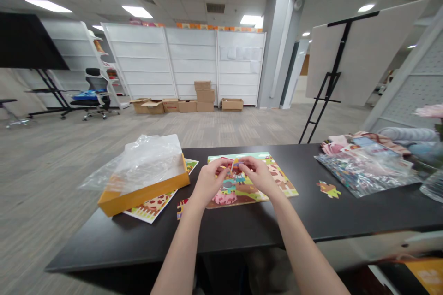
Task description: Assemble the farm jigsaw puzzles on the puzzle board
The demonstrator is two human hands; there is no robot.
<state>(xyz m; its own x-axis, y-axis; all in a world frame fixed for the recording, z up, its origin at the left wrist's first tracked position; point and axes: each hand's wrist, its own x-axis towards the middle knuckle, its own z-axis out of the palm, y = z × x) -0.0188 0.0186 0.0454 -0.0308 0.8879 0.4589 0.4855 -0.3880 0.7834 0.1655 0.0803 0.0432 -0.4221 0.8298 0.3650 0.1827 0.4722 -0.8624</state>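
Observation:
A colourful animal jigsaw puzzle lies flat on the black table. Both my hands hover over its middle. My left hand and my right hand have their fingertips pinched together on a small puzzle piece held between them above the puzzle. A loose piece lies on the table to the right of the puzzle. Another piece peeks out by my left wrist.
A yellow box lid with a clear plastic bag on it sits left, over a printed sheet. A plastic bag of puzzle pieces and cloths lie right. An easel, cardboard boxes and an office chair stand beyond.

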